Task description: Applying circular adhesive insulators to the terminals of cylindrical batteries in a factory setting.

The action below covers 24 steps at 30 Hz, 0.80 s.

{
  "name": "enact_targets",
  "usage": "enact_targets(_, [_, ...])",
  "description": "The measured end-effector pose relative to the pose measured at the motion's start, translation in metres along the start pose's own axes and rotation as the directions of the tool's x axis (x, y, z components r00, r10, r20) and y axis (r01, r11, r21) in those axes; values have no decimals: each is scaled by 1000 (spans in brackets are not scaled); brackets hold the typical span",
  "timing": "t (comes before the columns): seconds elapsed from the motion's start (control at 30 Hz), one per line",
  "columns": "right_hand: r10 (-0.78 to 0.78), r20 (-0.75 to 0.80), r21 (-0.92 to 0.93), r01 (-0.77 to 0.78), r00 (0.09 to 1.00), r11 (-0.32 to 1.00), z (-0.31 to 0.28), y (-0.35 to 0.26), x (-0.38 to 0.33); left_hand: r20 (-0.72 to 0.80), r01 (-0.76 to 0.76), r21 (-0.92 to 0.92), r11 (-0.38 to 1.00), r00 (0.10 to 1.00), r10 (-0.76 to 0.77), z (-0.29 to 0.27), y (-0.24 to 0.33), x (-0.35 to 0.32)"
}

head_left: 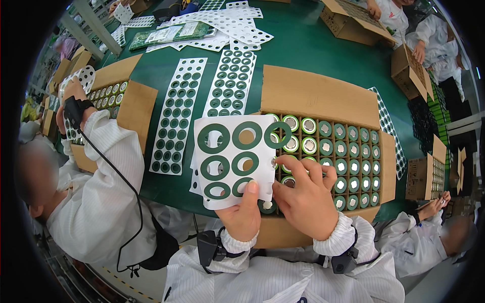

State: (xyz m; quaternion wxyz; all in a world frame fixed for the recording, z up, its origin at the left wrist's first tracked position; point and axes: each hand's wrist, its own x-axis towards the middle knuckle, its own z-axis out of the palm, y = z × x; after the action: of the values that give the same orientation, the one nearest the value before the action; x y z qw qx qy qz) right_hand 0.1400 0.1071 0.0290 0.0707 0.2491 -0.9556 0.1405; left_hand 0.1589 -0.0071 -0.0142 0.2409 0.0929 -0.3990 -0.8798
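Observation:
My left hand (244, 214) pinches the lower edge of a white backing sheet (227, 168) with green ring stickers, thumb on top. One green ring (278, 135) juts past the sheet's right edge, above the cells. My right hand (311, 202) is bent over the left columns of an open cardboard box (318, 91) of cylindrical battery cells (340, 166). Its thumb and index finger are curled together beside the sheet's edge; what they grip, if anything, is hidden. Cells on the right carry green rings on their tops, while several at the upper left (308, 125) show bright green rims without them.
Further ring-sticker sheets (178, 116) lie on the green table (151, 65) to the left and beyond the box. A green plastic-wrapped pack (172, 36) rests on sheets at the back. At left a co-worker (101, 171) works at another box (136, 106); more boxes (348, 22) and people are at right.

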Motion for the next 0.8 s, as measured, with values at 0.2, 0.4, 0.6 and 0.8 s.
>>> enact_targets(0.2, [27, -57, -5, -28, 998, 1000, -3, 3, -4, 44, -4, 31, 999, 999, 2, -6, -1, -1])
enact_targets(0.4, [154, -343, 177, -97, 926, 979, -30, 24, 17, 59, 8, 120, 993, 998, -15, -4, 0, -3])
enact_targets(0.6, [135, -453, 146, -76, 881, 986, -45, 29, 40, 127, -6, 227, 974, 992, -24, -3, 3, -3])
enact_targets(0.8, [103, -411, 87, -74, 906, 993, -47, 32, 37, 106, 10, 231, 973, 994, -36, 4, 4, -2])
